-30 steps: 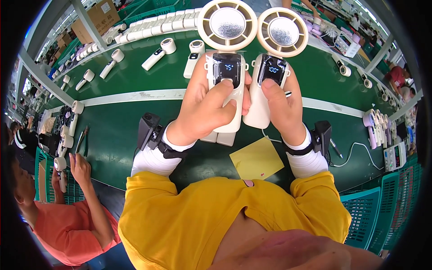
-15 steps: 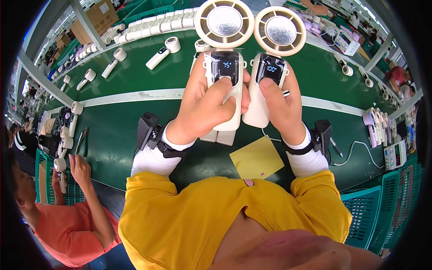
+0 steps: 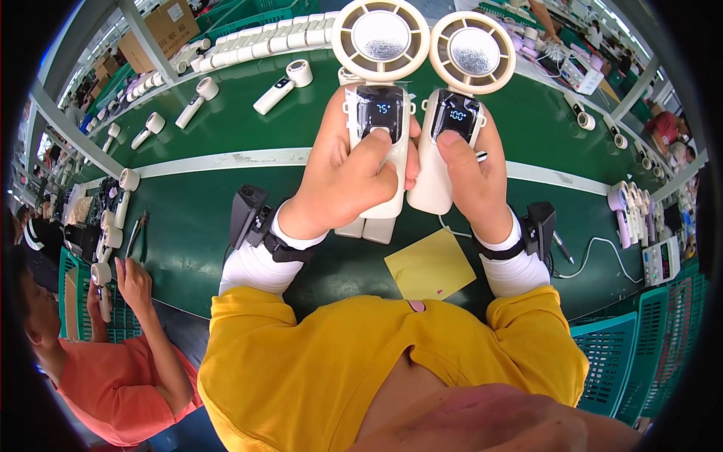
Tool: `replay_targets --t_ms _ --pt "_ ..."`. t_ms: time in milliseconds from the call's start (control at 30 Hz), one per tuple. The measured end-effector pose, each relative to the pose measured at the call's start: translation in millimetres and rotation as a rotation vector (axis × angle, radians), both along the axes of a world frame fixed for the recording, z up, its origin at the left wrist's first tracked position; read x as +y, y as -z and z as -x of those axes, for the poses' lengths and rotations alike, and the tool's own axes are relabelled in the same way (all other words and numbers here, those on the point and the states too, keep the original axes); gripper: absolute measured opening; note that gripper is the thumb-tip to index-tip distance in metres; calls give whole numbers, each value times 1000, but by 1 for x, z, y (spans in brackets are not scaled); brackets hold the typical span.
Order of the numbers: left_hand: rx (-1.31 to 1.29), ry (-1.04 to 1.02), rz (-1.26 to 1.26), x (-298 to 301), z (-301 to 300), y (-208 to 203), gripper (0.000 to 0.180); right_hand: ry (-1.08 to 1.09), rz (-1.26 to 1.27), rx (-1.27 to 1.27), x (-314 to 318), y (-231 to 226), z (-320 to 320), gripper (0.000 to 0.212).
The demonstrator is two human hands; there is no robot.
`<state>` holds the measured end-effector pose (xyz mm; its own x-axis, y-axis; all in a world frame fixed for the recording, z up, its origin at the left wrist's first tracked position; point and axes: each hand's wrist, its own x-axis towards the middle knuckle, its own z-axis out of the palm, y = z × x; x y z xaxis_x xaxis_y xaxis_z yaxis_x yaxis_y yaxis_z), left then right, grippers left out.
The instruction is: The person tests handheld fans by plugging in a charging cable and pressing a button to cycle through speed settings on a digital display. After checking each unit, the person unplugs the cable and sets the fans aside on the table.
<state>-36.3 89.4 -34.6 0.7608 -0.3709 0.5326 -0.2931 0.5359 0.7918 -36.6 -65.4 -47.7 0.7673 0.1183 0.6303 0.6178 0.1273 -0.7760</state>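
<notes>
In my left hand point(image 3: 343, 177) is a cream handheld fan point(image 3: 381, 154), its round head pointing away from me. The thumb presses on the front, just under a lit dark display. My right hand point(image 3: 476, 169) grips a second cream handheld fan point(image 3: 429, 184) alongside, thumb at the lower edge of its lit display. The two fans stand side by side, both tilted up towards me. A small dark-and-white tip point(image 3: 481, 157) shows beside my right fingers. Under my left hand lie two pale handle ends point(image 3: 376, 230), mostly hidden.
A yellow paper sheet point(image 3: 431, 264) lies on the green bench. More fans point(image 3: 285, 87) sit on the belt beyond the pale rail point(image 3: 226, 161). Right: a pen point(image 3: 562, 247), white cable, and small meter point(image 3: 661, 260). Green crates point(image 3: 606, 361) flank me. A co-worker point(image 3: 113, 377) sits at left.
The fans on the belt at left have shifted slightly to the right. My hands and both held fans have drifted a little right, with the grip unchanged.
</notes>
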Motion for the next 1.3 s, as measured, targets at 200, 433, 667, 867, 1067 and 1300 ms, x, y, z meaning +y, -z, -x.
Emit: replay_targets --t_ms 200,433,667,867,1067,1300 --pt "-10 20 15 -1 -2 1 50 -18 -13 10 -1 0 -1 23" --pt "-2 8 10 -3 -2 1 49 -13 5 4 -4 1 -3 24" --pt "-35 12 8 0 -1 3 46 -53 -34 35 1 -1 2 24" --pt "175 37 10 12 -9 6 35 -32 -76 290 0 1 2 31" --pt "487 -167 -260 49 -39 40 29 13 61 501 -35 39 -38 32" --pt "156 -646 -1039 74 -40 120 27 -50 119 825 -37 86 -40 36"
